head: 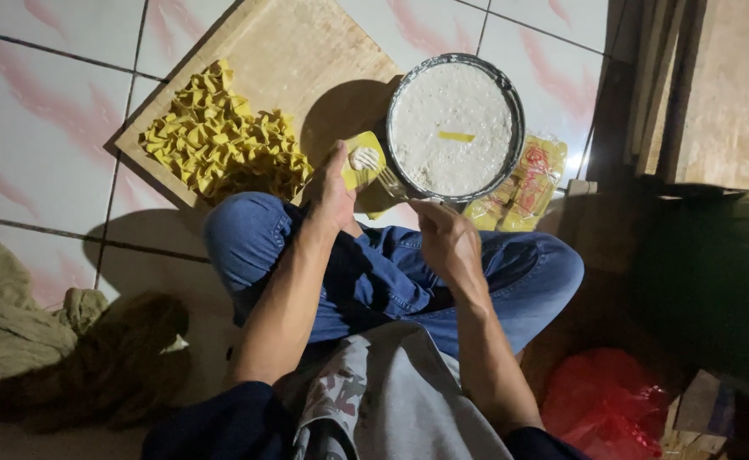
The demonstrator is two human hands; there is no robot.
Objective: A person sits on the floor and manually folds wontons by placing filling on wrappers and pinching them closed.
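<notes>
The person wears blue denim jeans at mid-frame, a pale grey printed shirt at bottom centre, and dark navy sleeves pushed above bare forearms.

The fork handle is hidden inside the right hand.

A crumpled olive cloth lies at the floor's left edge — a red plastic bag sits at the lower right corner.

one head-worn camera looks steeply down, close over the lap, at the tiled floor.
</notes>
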